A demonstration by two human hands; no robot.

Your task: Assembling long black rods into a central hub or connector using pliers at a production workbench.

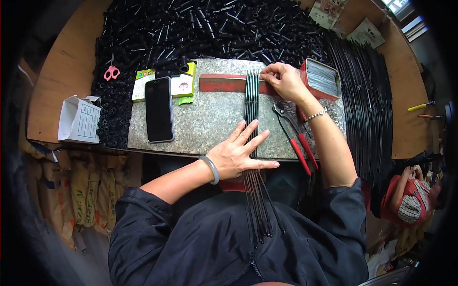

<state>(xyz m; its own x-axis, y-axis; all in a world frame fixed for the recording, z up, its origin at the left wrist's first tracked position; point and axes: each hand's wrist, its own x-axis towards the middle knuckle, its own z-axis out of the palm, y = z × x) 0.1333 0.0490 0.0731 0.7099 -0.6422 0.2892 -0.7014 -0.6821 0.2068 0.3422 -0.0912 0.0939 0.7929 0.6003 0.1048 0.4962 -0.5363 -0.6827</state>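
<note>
Several thin black rods [252, 102] lie side by side, pointing away from me, their far ends across a red metal bar [217, 84]. Their near ends hang past the table edge over my lap. My left hand [238, 151] rests flat on the rods with fingers spread. Beside their far ends, my right hand [285, 80] has thumb and fingertips pinched together; what they hold is too small to make out. Below that hand lie pliers [296, 138] with red handles. An open red tin [323, 78] of thin pale strips stands right of it.
Black plastic parts [210, 33] are heaped at the back. A phone [159, 109] leans on a yellow-green box [186, 81]. Pink scissors [111, 72] and a white carton [78, 119] are left. More black rods [365, 105] line the right, where another person [408, 195] sits beyond.
</note>
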